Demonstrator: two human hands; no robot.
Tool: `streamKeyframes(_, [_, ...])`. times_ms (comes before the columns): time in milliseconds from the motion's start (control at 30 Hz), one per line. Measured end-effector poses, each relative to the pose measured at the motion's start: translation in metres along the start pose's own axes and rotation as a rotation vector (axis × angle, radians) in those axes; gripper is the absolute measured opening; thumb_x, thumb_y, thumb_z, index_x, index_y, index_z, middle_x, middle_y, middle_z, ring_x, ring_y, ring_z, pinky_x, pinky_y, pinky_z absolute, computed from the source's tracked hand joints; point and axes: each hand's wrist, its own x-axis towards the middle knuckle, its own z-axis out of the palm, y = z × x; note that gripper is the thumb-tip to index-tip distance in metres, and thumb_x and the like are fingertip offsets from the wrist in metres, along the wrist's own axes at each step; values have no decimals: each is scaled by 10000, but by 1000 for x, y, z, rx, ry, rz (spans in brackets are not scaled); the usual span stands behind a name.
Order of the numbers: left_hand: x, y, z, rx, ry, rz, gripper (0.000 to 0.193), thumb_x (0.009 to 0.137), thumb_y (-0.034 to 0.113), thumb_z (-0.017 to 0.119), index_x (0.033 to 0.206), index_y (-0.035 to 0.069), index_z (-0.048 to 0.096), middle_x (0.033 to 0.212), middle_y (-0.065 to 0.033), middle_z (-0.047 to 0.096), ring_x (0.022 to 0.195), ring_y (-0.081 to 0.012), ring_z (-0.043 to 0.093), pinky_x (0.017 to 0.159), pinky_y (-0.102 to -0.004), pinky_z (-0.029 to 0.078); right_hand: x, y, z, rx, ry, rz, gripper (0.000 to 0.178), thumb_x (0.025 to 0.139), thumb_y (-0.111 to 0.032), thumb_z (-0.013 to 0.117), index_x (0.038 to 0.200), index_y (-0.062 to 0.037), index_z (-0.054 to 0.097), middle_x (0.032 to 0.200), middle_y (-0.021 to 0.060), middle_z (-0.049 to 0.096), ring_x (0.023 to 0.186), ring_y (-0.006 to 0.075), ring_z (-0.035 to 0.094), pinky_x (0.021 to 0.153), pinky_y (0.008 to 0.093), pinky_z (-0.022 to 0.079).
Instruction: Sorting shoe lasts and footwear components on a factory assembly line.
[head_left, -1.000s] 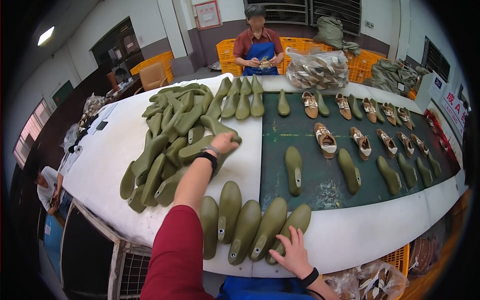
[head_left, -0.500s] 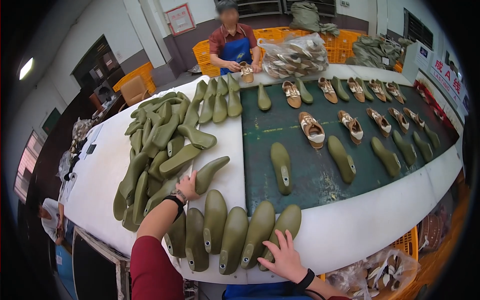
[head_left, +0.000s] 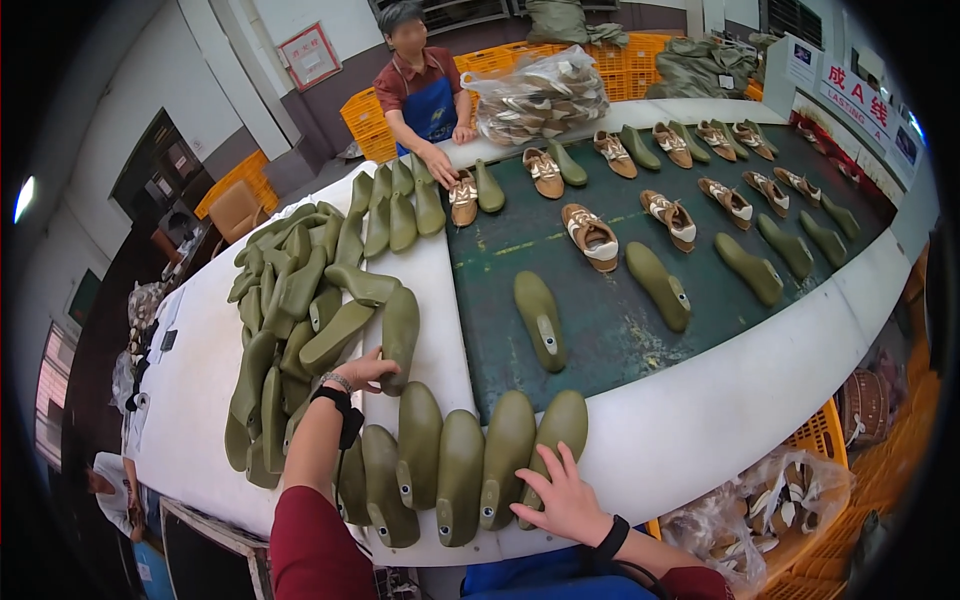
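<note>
While the left hand (head_left: pixel 368 371) holds a green shoe form (head_left: pixel 401 335), the right hand (head_left: pixel 568 502) rests on another form (head_left: pixel 562 422).

The left thumb and fingers are closed on the near end of the green shoe form, which is between the big pile (head_left: pixel 300 285) of forms and the dark green mat (head_left: pixel 608 348) (I cannot tell if it touches the white table (head_left: pixel 200 420)). The right fingers are spread wide, lying on top of the form at the right end of the front row (head_left: pixel 460 470), not wrapped around it. Across the table, a co-worker's hand (head_left: pixel 438 163) touches a brown shoe (head_left: pixel 463 203) at the mat's far left corner.
</note>
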Motion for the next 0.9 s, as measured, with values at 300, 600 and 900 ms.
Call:
streamKeyframes(300, [-58, -2, 26, 538, 414, 392, 878, 775, 375, 642, 1441, 17, 195, 1082, -240, 627, 1024, -362, 593, 908, -371, 447, -33, -6, -31, -138, -47, 125, 483, 731, -303, 663, 1190, -198, 555, 1292, 208, 417, 1031, 419, 528, 703, 443, 543])
streamKeyframes(600, [-267, -32, 129, 664, 259, 673, 690, 744, 17, 629, 1385, 49, 376, 1189, -223, 583, 1130, -341, 555, 950, -375, 420, -127, 54, -119, 177, 120, 566, 461, 858, -345, 592, 1254, -119, 523, 975, 178, 651, 839, 330, 641, 754, 382, 515])
streamKeyframes(900, [-206, -119, 196, 624, 596, 739, 662, 738, 58, 653, 1345, 4, 395, 1271, -225, 469, 1182, -384, 434, 1011, -425, 339, -424, 242, -102, -404, 776, 1449, 200, 806, -110, 540, 931, -48, 683, 891, 129, 694, 797, 272, 667, 692, 314, 505])
